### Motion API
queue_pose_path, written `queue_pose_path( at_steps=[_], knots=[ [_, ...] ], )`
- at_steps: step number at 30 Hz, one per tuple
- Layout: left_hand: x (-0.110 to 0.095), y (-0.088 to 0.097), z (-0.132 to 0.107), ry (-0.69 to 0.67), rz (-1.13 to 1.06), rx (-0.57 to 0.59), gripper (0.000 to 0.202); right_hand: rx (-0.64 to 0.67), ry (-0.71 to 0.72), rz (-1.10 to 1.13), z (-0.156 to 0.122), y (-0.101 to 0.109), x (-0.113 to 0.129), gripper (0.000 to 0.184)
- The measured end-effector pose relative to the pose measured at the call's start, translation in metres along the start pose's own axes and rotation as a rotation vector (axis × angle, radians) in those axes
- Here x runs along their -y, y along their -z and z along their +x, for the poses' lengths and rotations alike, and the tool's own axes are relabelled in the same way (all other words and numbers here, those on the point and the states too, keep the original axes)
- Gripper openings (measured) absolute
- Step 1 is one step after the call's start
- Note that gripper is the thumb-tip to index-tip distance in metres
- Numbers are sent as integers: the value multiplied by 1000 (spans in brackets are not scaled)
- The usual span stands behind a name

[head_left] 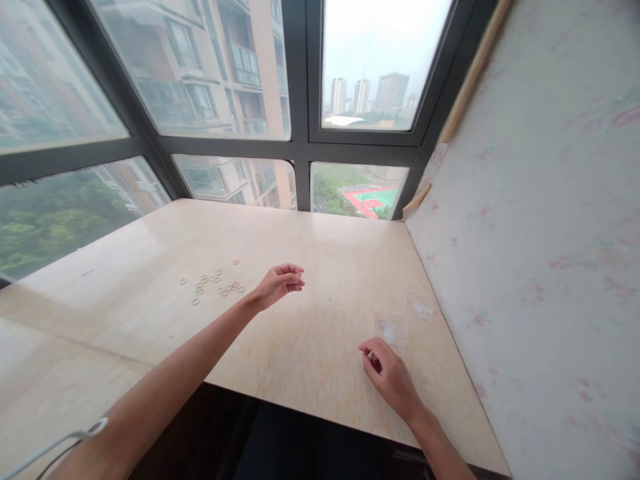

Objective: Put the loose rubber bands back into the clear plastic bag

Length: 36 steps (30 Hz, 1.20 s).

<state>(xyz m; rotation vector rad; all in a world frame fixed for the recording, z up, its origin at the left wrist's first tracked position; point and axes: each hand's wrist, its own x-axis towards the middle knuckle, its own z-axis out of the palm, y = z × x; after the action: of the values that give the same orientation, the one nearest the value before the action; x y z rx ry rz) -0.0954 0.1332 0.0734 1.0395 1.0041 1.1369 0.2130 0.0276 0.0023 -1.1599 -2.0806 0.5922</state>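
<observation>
My left hand (281,285) is raised over the middle of the tabletop, its thumb and fingers pinching a small pale ring (301,276). Left of it, several thin rings (219,281) in pale, greenish and reddish tones lie scattered flat on the wood; a few overlap. Near the front right of the table, my right hand (390,377) rests with its fingers curled in, and nothing shows in the gap by the thumb. Just beyond that hand lies a clear plastic bag (393,331) with small reddish print.
The light wooden tabletop (310,333) ends at a front edge close to my body. Another crumpled clear plastic piece (423,309) lies near the flower-patterned wall (540,267) on the right. Dark-framed windows (300,143) border the far side. A white cable (75,437) crosses the lower left.
</observation>
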Motion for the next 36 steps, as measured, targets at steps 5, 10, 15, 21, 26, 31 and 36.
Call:
queue_pose_path(
  at_steps=[5, 10, 15, 21, 26, 31, 36],
  knots=[
    [25, -68, 20, 4, 97, 133, 26, -8, 9, -22, 2, 2, 5, 17],
    [47, -128, 25, -54, 325, 270, 17, 46, 50, -45, 3, 4, 7, 22],
    [59, -158, 25, -340, 645, 352, 12, 40, 41, -27, 4, 5, 7, 25],
    [67, -161, 29, -487, 888, 389, 14, 48, 29, -6, 4, 5, 6, 25],
    [75, -160, 29, -463, 970, 374, 14, 55, 24, 9, 4, 6, 6, 22],
    [76, -155, 24, -407, 890, 313, 14, 61, 50, 25, 3, 6, 5, 16],
    [82, -137, 15, -354, 769, 172, 16, 49, 50, -24, 1, 4, 5, 18]
  ],
)
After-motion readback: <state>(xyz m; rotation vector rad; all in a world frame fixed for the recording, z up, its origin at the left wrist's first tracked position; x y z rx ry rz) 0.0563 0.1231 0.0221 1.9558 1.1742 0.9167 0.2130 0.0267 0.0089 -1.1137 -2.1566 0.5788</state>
